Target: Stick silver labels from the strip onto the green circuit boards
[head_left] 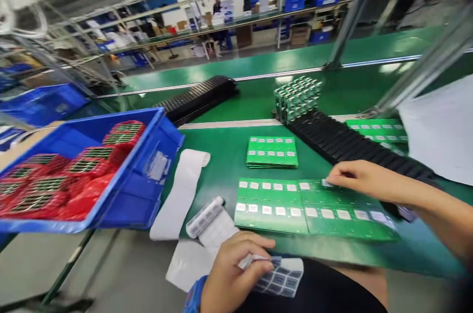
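My left hand (240, 266), near the table's front edge, grips a strip of labels (283, 276) between thumb and fingers. The strip's free end hangs over a dark-clothed lap. My right hand (349, 175) is closed in a pinch on a small white label (325, 182) at the top row of the right green circuit board panel (332, 226). That panel has one label at its upper left and a row of labels along its middle. Adjoining it on the left, another green panel (271, 199) carries two rows of white labels.
Behind lies a stack of labelled panels (272, 153). A label roll (205, 217) and curled backing paper (181, 194) lie left. The blue bin (140, 175) holds red-wrapped boards (88, 160). Black slotted racks (351, 140) cross the table, one with upright boards (297, 98).
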{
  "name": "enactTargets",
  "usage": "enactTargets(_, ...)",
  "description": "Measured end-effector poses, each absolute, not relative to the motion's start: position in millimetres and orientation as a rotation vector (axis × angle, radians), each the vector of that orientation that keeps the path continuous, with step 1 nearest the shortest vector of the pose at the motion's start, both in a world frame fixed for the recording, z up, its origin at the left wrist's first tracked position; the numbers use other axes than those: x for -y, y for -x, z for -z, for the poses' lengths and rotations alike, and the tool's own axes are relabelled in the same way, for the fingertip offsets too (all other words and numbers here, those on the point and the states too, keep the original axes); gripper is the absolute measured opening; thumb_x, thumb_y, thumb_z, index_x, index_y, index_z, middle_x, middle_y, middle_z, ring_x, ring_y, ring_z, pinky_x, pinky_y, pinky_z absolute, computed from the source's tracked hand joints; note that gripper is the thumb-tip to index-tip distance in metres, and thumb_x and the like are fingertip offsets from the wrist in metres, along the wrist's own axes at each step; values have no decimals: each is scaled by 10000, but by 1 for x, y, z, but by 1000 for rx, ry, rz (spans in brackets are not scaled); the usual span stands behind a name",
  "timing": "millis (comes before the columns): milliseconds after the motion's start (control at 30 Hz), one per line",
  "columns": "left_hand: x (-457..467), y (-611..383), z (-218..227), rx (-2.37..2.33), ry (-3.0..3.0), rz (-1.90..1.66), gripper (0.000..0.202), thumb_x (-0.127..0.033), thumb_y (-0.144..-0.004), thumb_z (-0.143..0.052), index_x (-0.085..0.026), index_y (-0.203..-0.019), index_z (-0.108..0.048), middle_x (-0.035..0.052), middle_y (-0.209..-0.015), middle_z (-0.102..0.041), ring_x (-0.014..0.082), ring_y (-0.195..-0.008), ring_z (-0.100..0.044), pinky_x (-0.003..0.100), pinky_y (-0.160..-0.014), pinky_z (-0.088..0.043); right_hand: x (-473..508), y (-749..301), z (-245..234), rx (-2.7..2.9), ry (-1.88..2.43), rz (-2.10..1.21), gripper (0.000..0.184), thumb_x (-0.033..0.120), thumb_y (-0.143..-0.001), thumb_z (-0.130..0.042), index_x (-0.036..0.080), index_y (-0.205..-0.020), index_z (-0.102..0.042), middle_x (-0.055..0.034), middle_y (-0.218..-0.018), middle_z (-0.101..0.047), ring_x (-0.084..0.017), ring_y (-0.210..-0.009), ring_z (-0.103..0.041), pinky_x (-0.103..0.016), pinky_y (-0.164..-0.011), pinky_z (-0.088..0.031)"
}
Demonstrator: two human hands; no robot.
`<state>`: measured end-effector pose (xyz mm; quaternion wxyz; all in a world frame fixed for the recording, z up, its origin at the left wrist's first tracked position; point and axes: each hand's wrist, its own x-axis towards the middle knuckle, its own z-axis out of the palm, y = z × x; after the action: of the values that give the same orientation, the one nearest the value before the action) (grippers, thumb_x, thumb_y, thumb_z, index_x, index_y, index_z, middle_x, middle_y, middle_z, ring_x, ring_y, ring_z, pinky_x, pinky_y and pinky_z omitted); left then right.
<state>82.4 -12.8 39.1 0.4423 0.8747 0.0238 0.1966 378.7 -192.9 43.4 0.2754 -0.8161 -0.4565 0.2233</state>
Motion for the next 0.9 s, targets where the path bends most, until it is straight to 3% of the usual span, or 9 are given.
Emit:
enactTargets(300,13,-86,-46,-12,-2292,-559,108,-108,-796,-554,-203,-834,-589,-49,-1020,-602,78,-961,-559,198,-814,-471,171,-370,-46,1225,2278,-693,321,436,-829,-472,145,-834,-607,-17,-768,-569,-130,-682,-482,-246,-600,-363)
enactTargets(600,8,-84,-39,-51,-2282,-555,144,-96,-814,-524,-209,-892,-567,-41,-1025,-599,77,-963,-563,198,-809,-481,168,-370,-42,1235,2347,-637,270,404,-850,-483,166,-804,-602,3,-783,-572,-120,-683,-504,-254,-612,-376)
enactTargets(767,7,-86,-38,-48,-2293,-564,173,-75,-805,-527,-215,-895,-570,-47,-1011,-603,74,-960,-564,186,-806,-481,168,-341,-40,1477,2569,-11,147,233,-851,-505,151,-757,-581,-51,-813,-512,-188,-777,-475,-335,-723,-364)
enactTargets(833,7,-86,-38,-50,-2275,-551,171,-76,-809,-523,-211,-901,-572,-41,-969,-613,76,-924,-577,184,-785,-488,171,-333,-43,1506,2689,326,127,263,-837,-542,141,-837,-577,-78,-816,-485,-247,-790,-453,-385,-700,-342)
enactTargets(900,7,-85,-37,-81,-2252,-535,127,-100,-823,-511,-193,-878,-578,-30,-888,-620,78,-850,-590,172,-730,-491,176,-335,-47,1447,2671,495,246,297,-797,-602,127,-966,-550,-85,-856,-484,-264,-811,-451,-402,-703,-342)
